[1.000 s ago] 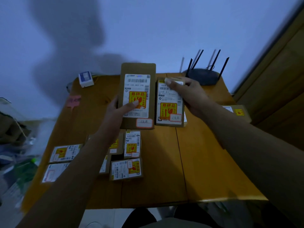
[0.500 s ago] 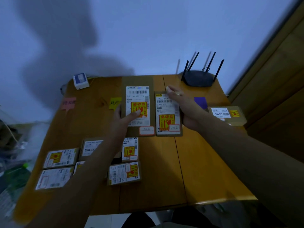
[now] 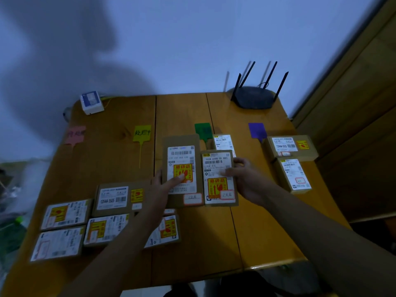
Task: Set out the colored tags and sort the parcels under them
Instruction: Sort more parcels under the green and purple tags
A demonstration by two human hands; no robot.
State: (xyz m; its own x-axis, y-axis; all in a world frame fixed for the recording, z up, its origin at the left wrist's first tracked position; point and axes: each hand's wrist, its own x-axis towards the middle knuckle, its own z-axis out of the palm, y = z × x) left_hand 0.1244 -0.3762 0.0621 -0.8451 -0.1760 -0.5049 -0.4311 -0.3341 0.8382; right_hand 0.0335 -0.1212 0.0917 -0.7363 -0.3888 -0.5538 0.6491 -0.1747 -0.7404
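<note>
Gripping a tall parcel (image 3: 182, 155) in your left hand (image 3: 159, 195), thumb pressed on its label, you pinch a narrower parcel (image 3: 217, 166) just beside it in your right hand (image 3: 249, 182), fingers curled round its edge, both just below the green tag (image 3: 203, 130) at mid-table (image 3: 214, 243).

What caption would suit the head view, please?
Left hand holds the larger parcel, right hand the smaller parcel, near the green tag.

Bare tabletop (image 3: 267, 232) near right; parcel cluster (image 3: 64, 215) near left; router (image 3: 254, 97) at back.
</note>
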